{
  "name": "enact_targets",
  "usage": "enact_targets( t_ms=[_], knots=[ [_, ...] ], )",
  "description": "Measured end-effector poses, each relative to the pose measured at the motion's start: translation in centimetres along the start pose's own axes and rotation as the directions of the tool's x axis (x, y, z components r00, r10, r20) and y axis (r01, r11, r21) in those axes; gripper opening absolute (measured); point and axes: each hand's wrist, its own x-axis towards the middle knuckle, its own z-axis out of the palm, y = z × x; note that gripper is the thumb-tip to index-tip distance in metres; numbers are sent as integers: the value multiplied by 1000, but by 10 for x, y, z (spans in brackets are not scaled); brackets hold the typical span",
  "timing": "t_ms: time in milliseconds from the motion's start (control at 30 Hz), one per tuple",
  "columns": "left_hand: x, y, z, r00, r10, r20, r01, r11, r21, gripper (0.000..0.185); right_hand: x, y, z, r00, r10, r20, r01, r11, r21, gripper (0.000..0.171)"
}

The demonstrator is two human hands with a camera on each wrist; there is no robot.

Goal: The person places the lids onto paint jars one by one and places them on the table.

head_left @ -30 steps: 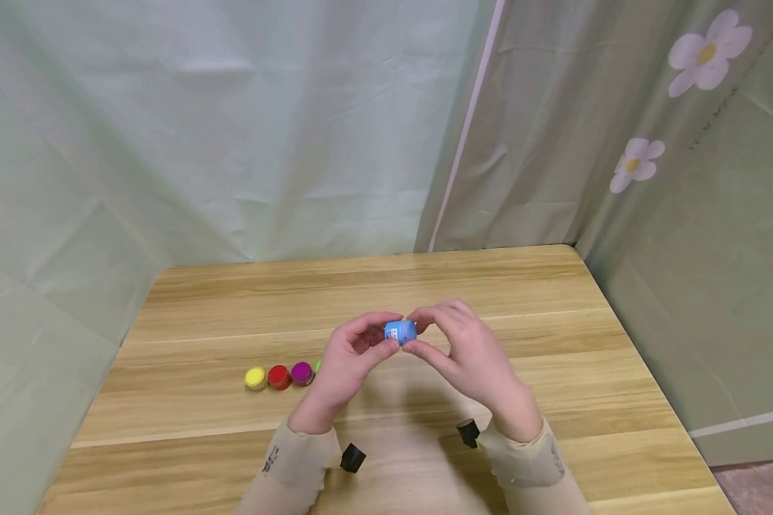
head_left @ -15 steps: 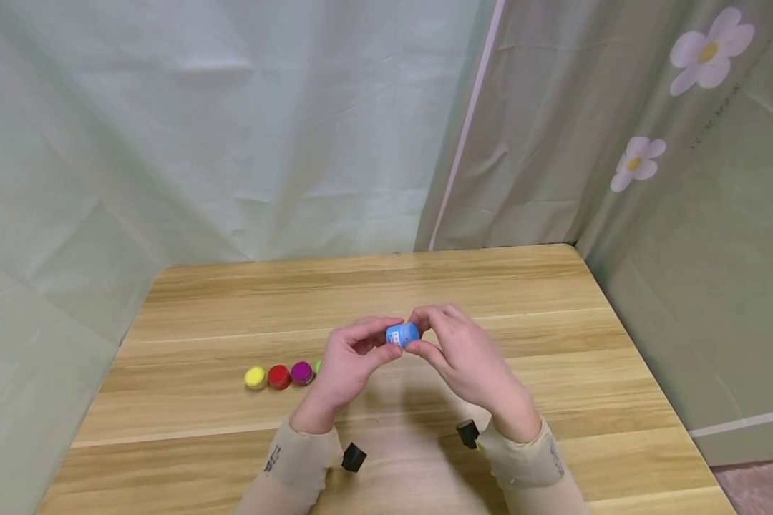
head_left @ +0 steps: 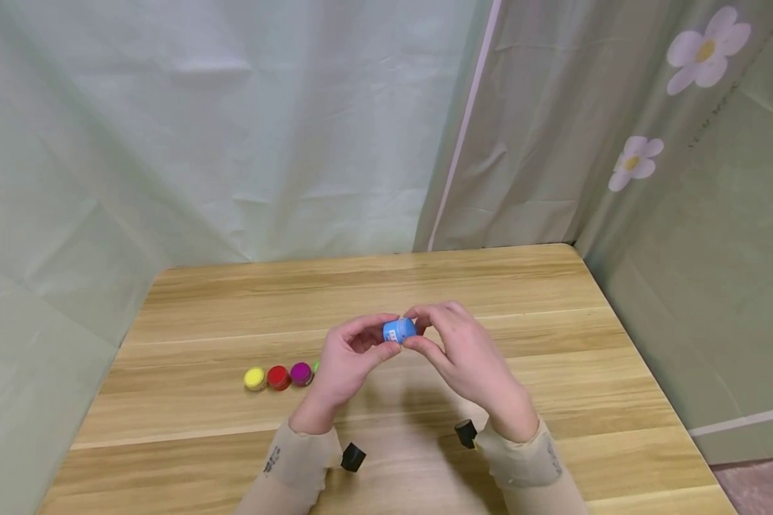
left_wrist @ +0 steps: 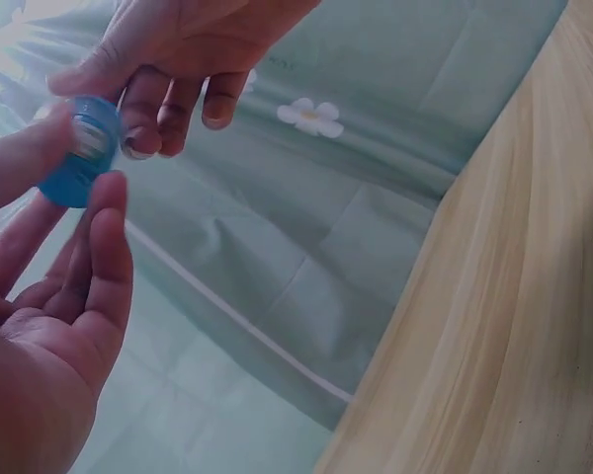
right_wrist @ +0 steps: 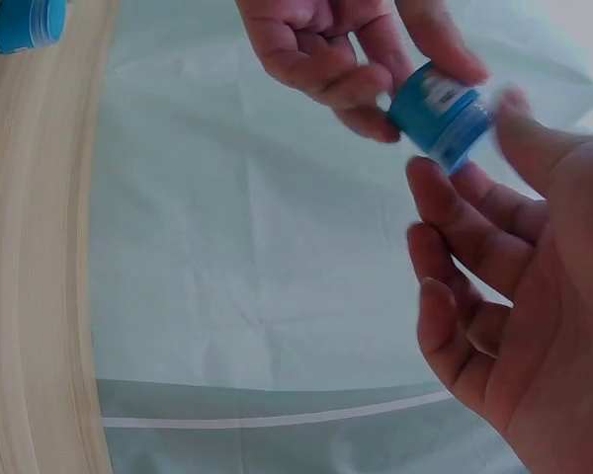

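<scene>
A small blue paint jar (head_left: 399, 330) with a white label is held tilted on its side above the table. My left hand (head_left: 346, 363) pinches the jar's body from the left between thumb and fingers. From the other side, my right hand (head_left: 472, 352) grips the jar's end with thumb and index finger. The right wrist view shows the blue jar (right_wrist: 425, 111) with its clear rim toward the right fingertips. In the left wrist view, the jar (left_wrist: 67, 184) is partly covered by the left thumb.
A yellow jar (head_left: 255, 378), a red jar (head_left: 279, 377) and a purple jar (head_left: 301, 373) stand in a row left of the hands. A green jar (head_left: 316, 367) is mostly hidden behind the left hand. Pale curtains (head_left: 283, 143) surround the wooden table (head_left: 200, 307).
Both hands keep hold of the blue jar. It dips slightly and then rises a little, with its tilt changing slightly. The row of jars stays put.
</scene>
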Motion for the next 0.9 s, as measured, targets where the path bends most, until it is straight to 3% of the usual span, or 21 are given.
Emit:
enact_targets(
  t_ms=[167, 367, 433, 533, 700, 800, 900],
  knots=[
    [0, 4, -2, 998, -67, -17, 65, 996, -62, 42, 0, 0, -2, 996, 11, -86, -9, 1000, 28, 31],
    [-1, 5, -9, 994, -109, 10, 109, 986, -124, 55, 0, 5, -5, 993, -5, -120, 9, 1000, 28, 33],
    [-1, 4, -14, 993, -115, 22, 116, 991, -63, 55, 0, 6, -6, 992, -12, -124, 15, 1000, 25, 33],
    [-2, 2, -22, 992, -126, 17, 124, 987, 106, 48, 1, 7, -8, 992, -16, -126, 19, 1000, 24, 33],
    [-1, -2, -34, 985, -173, 10, 156, 912, 378, 40, 0, 11, -10, 993, -7, -117, 10, 1000, 25, 31],
    [-1, -7, -40, 978, -203, 47, 150, 841, 520, 37, -2, 15, -12, 995, 17, -96, -16, 1000, 14, 31],
    [-2, -16, -45, 970, -217, 109, 93, 748, 657, 32, -4, 21, -13, 996, 55, -63, -55, 998, -7, 29]
  ],
)
